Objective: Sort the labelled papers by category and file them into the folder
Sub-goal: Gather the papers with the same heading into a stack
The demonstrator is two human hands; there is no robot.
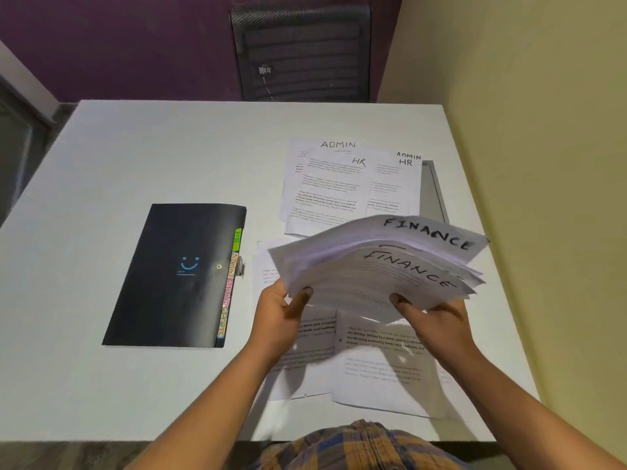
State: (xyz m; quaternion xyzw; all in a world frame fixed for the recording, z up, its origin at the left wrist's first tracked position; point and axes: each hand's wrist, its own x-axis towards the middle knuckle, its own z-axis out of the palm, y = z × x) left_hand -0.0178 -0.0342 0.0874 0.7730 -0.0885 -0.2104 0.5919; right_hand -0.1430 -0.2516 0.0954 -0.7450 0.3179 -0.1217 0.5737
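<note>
Head view: both my hands are up over the table [135, 157], holding one stack [380, 266] of white paper between them. My left hand [278, 307] pinches its near-left corner, thumb on top. My right hand [437, 320] grips the near edge further right, thumb on top and fingers underneath. The stack is fanned, thin sheets splayed and a bit blurred at the edges. Its long axis runs from my left hand up and away to the right. The handwritten FINANCE headings sit at that far-right end, slanting.

Left of it, apart, lies the folder [176, 273], flat and shut. It is a black, smooth, slightly glossy rectangle with a small blue smile and a round snap. Its long axis runs away from me, leaning a little right. Coloured tabs [230, 283] line its right edge, facing the papers: green on top, pinkish ones below.

Beyond the stack, the far sheets [339, 184] lie flat and overlapping, printed text with ADMIN and HR written on top. Under my wrists, the near sheets [373, 361] lie flat on the table, overlapping, their headings hidden.

A black mesh chair [302, 52] stands past the far edge. My checked shirt [359, 446] shows at the bottom.
</note>
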